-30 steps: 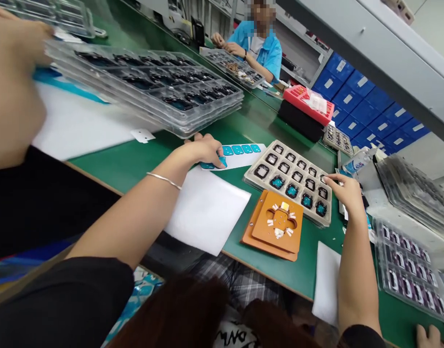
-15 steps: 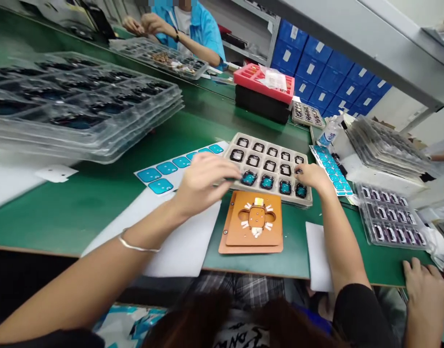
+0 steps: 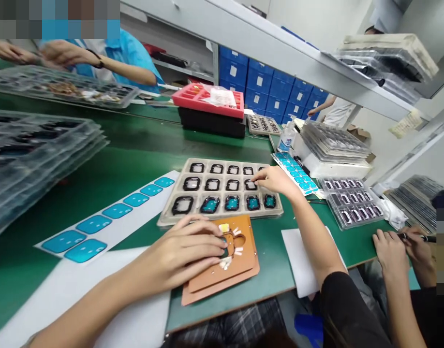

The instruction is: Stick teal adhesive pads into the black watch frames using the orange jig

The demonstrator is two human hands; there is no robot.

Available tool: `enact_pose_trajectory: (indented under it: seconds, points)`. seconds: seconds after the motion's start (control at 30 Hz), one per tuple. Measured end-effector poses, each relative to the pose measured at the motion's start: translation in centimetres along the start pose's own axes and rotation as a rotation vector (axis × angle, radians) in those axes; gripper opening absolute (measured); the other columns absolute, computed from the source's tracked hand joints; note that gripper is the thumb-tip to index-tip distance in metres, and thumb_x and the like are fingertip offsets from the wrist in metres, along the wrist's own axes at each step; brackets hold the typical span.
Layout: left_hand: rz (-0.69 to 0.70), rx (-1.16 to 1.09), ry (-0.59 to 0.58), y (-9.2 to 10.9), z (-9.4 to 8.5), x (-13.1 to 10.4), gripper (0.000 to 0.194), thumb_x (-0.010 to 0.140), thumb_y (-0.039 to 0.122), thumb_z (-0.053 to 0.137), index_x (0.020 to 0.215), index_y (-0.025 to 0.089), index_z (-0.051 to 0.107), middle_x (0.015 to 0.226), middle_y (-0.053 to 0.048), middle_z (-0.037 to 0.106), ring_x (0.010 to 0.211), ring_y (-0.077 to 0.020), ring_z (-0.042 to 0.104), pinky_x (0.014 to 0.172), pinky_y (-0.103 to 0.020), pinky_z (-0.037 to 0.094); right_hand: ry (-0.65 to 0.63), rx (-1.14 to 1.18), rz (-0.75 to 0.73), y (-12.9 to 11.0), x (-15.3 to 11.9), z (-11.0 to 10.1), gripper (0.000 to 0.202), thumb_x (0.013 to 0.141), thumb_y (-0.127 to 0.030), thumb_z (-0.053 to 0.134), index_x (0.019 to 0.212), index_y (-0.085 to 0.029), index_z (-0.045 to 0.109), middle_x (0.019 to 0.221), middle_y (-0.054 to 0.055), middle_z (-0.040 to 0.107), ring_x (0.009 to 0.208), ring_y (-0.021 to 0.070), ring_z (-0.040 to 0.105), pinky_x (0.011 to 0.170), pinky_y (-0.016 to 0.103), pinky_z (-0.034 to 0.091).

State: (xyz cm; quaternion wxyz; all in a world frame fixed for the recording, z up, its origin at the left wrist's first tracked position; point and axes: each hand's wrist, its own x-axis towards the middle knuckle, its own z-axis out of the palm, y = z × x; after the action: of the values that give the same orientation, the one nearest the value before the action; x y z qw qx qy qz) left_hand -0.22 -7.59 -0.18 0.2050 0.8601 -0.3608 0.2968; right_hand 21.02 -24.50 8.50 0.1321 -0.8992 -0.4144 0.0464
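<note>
Green counter (image 3: 142,154) spans the frame. Far left sits a stack of clear trays (image 3: 62,164), then a strip of blue stickers (image 3: 116,210). Low centre, the left hand (image 3: 182,249) lies with fingers slightly spread over an orange fixture (image 3: 244,263); I can't tell if they grip anything. Behind, mid-frame, is a pale tray (image 3: 167,212) of black frames (image 3: 184,205). Right of centre, the right hand's (image 3: 274,179) fingers bunch at one frame, any pinch unclear.
</note>
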Motion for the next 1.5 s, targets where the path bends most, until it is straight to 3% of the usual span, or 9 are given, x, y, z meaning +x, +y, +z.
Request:
enact_pose_trajectory:
  seconds: [0.13,0.27,0.4,0.53,0.7,0.9,1.0,1.1,1.5]
  points:
    - [-0.039,0.006,0.037,0.2,0.2,0.0,0.017,0.097,0.016,0.053,0.105,0.023,0.066,0.097,0.0,0.075,0.1,-0.0178,0.062,0.095,-0.035,0.041,0.094,0.109,-0.127,-2.6,-2.4,-0.6,0.031,0.088,-0.012,0.055,0.107,-0.022,0.078,0.105,0.002,0.078,0.096,0.0192,0.072,0.088,0.026,0.051]
    - [-0.011,0.031,0.076,-0.1,0.2,0.0,0.011,0.096,0.027,0.057,0.099,0.023,0.067,0.09,0.0,0.075,0.093,-0.02,0.063,0.089,-0.035,0.044,0.169,0.174,-0.223,-4.1,-4.9,1.2,0.027,0.082,-0.009,0.059,0.097,-0.017,0.08,0.095,0.007,0.079,0.091,0.0217,0.072,0.087,0.031,0.053]
    - [-0.034,0.055,0.044,0.1,-0.2,0.5,0.019,0.098,0.034,0.054,0.095,0.023,0.068,0.091,0.0,0.075,0.093,-0.0225,0.065,0.086,-0.037,0.047,0.012,0.563,-0.224,-2.4,-6.9,4.8,0.023,0.083,-0.022,0.061,0.098,-0.015,0.077,0.07,0.004,0.073,0.058,0.0157,0.069,0.058,0.026,0.056]
    - [-0.038,0.078,0.011,0.4,-0.9,0.7,0.022,0.098,0.038,0.055,0.098,0.021,0.069,0.095,-0.003,0.077,0.099,-0.0221,0.065,0.091,-0.039,0.045,-0.108,0.799,-0.197,-0.4,-8.8,6.7,0.031,0.086,-0.03,0.058,0.111,-0.016,0.072,0.07,0.002,0.069,0.055,0.0127,0.064,0.056,0.026,0.055]
    - [-0.134,0.022,-0.11,0.3,-1.8,0.2,0.025,0.091,0.039,0.065,0.107,0.02,0.069,0.104,-0.006,0.076,0.105,-0.0232,0.063,0.092,-0.041,0.043,-0.058,0.619,-0.285,-0.2,-10.0,6.0,0.026,0.088,-0.035,0.063,0.105,-0.018,0.073,0.074,0.002,0.066,0.057,0.0104,0.052,0.053,0.023,0.045]
    - [-0.166,-0.043,-0.12,0.6,-2.8,0.1,0.028,0.089,0.016,0.055,0.113,0.021,0.067,0.113,-0.007,0.073,0.109,-0.022,0.061,0.093,-0.04,0.051,-0.039,0.547,-0.417,0.2,-10.1,5.0,0.033,0.088,-0.039,0.068,0.114,-0.019,0.066,0.081,0.001,0.063,0.064,0.0122,0.055,0.058,0.025,0.048]
    - [-0.121,-0.016,-0.086,0.4,-2.6,0.1,0.028,0.09,0.01,0.052,0.112,0.021,0.066,0.109,-0.006,0.074,0.103,-0.02,0.062,0.09,-0.036,0.052,0.039,0.465,-0.561,1.0,-9.7,4.6,0.031,0.087,-0.037,0.07,0.114,-0.023,0.065,0.112,0.009,0.064,0.103,0.0209,0.062,0.085,0.038,0.053]
    - [-0.063,0.053,-0.047,0.2,-2.1,-0.1,0.025,0.093,0.009,0.052,0.111,0.02,0.065,0.109,-0.007,0.074,0.104,-0.0204,0.061,0.089,-0.036,0.051,0.002,0.422,-0.673,1.4,-9.2,4.5,0.024,0.089,-0.033,0.07,0.111,-0.024,0.066,0.132,0.009,0.062,0.122,0.0231,0.056,0.105,0.048,0.042]
    - [-0.141,0.111,-0.198,0.9,-1.0,0.2,0.031,0.098,0.015,0.041,0.11,0.024,0.069,0.109,-0.005,0.074,0.105,-0.0212,0.056,0.089,-0.038,0.041,0.098,0.371,-0.645,0.0,-9.6,5.7,0.024,0.089,-0.043,0.067,0.095,-0.021,0.059,0.102,0.006,0.06,0.097,0.0202,0.06,0.086,0.036,0.05]
